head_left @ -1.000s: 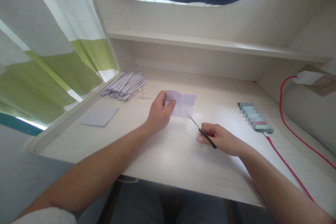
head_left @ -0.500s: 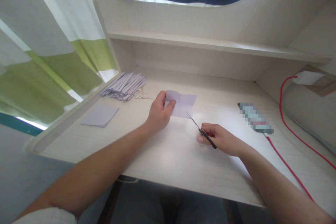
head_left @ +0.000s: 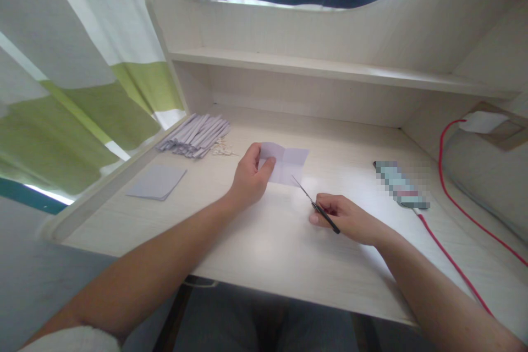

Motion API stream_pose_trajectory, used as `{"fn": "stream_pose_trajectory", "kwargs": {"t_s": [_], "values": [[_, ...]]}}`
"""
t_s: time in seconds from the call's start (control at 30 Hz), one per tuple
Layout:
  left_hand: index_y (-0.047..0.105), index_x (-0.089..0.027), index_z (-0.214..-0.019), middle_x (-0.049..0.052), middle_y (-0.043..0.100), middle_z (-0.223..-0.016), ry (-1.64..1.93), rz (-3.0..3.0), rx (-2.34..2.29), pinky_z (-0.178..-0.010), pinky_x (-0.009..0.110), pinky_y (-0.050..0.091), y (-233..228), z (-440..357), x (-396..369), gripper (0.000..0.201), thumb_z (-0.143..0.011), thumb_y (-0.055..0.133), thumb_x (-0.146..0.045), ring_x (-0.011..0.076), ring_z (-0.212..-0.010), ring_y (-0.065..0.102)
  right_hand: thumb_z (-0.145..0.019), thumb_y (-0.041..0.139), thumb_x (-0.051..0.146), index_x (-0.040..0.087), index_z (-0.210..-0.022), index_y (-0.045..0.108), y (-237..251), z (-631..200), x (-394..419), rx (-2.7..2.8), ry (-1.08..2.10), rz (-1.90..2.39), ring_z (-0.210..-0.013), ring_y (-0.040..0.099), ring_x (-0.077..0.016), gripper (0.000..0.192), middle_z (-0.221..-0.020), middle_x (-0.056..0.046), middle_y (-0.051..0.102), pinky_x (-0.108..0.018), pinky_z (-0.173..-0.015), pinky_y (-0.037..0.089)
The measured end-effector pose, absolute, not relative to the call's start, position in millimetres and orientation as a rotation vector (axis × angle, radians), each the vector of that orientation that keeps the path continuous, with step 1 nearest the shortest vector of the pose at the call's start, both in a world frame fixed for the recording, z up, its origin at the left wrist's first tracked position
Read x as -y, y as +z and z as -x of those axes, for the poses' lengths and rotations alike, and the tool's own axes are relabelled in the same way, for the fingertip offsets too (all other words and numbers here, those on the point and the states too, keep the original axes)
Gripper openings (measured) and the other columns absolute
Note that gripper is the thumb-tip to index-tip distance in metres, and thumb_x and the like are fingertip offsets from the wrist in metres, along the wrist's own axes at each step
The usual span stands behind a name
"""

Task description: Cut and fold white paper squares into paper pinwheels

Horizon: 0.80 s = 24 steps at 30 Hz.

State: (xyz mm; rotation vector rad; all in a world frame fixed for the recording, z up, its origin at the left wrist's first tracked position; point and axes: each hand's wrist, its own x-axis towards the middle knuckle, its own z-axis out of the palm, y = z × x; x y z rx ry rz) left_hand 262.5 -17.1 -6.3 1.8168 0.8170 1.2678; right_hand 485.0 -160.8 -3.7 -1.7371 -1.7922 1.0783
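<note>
In my left hand (head_left: 252, 173) is a pale lilac sheet of paper (head_left: 291, 162), pinched at its left side between thumb and fingers. A crease runs down the middle of the sheet. My right hand (head_left: 340, 215) grips black-handled scissors (head_left: 325, 217), their thin blades pointing up and left. The blade tips overlap the sheet's lower right edge in the view; whether they touch it I cannot tell. My right fingers curl round the handles and partly hide them.
A heap of rolled paper sticks (head_left: 198, 135) lies at the back left, with small pale scraps (head_left: 223, 147) beside it. Nearer is a stack of paper sheets (head_left: 157, 181). To the right lies a blurred phone (head_left: 401, 184) with a red cable (head_left: 449, 269). A shelf (head_left: 330, 70) spans the back.
</note>
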Motion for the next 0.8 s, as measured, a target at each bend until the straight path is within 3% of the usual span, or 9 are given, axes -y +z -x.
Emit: {"fn": "stream_pose_trajectory", "kwargs": {"t_s": [0.27,0.53,0.8], "values": [[0.059,-0.021,-0.099,0.003,0.068,-0.090,1.266,-1.792,-0.812,-0.074,0.028,0.049,-2.7,-261.5,15.8,0.007,-0.091,0.061,-0.021,0.0182,-0.083,0.063,-0.088,0.069,0.064,0.021,-0.075,0.053,-3.3,-488.5,160.1,1.806,1.037,1.760,-0.067,0.045,-0.0150,0.047,-0.075,0.002,0.051,-0.029,-0.062,0.035],[0.060,-0.022,-0.095,0.003,0.071,-0.089,1.255,-1.530,-0.740,-0.068,0.028,0.051,-8.4,-264.6,4.0,0.011,-0.089,0.064,-0.029,0.0176,-0.079,0.065,-0.085,0.066,0.066,0.023,-0.071,0.066,2.1,-529.1,156.2,1.754,0.349,2.521,-0.066,0.055,-0.0247,0.045,-0.077,-0.011,0.070,-0.036,-0.058,0.031],[0.061,-0.020,-0.088,0.000,0.069,-0.072,1.149,-1.491,-0.707,-0.057,0.026,0.046,-2.3,-266.5,12.8,0.013,-0.077,0.066,-0.024,0.0157,-0.064,0.063,-0.079,0.072,0.051,0.023,-0.082,0.074,3.7,-553.4,160.1,1.753,0.458,2.491,-0.072,0.065,-0.0260,0.028,-0.085,-0.010,0.075,-0.035,-0.060,0.037]]}}
